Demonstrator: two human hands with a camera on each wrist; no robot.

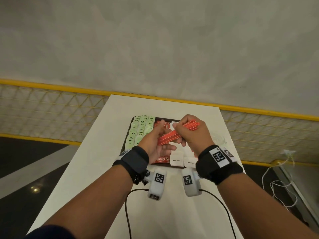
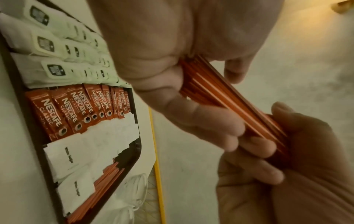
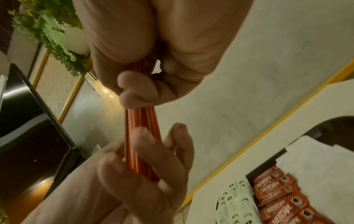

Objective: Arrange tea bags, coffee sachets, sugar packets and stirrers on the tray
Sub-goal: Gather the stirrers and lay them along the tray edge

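Note:
Both hands hold one bundle of orange stirrers (image 1: 167, 138) (image 2: 220, 97) (image 3: 141, 119) in the air over the black tray (image 1: 125, 144) (image 2: 138, 151). My left hand (image 1: 155, 142) (image 2: 172, 45) curls round its lower left end. My right hand (image 1: 188, 133) (image 3: 153, 30) grips the upper right part. On the tray lie rows of green tea bags (image 1: 139, 130) (image 2: 63, 50), red coffee sachets (image 1: 159, 160) (image 2: 76, 109) and white sugar packets (image 1: 176, 160) (image 2: 86, 151). More stirrers (image 2: 103, 186) lie along the tray's right side.
The tray sits on a white table (image 1: 172, 213). A crumpled clear plastic wrapper (image 1: 219, 138) (image 2: 134, 189) lies right of the tray. A yellow mesh railing (image 1: 51, 100) runs behind the table. Cables hang from both wrist cameras over the near tabletop.

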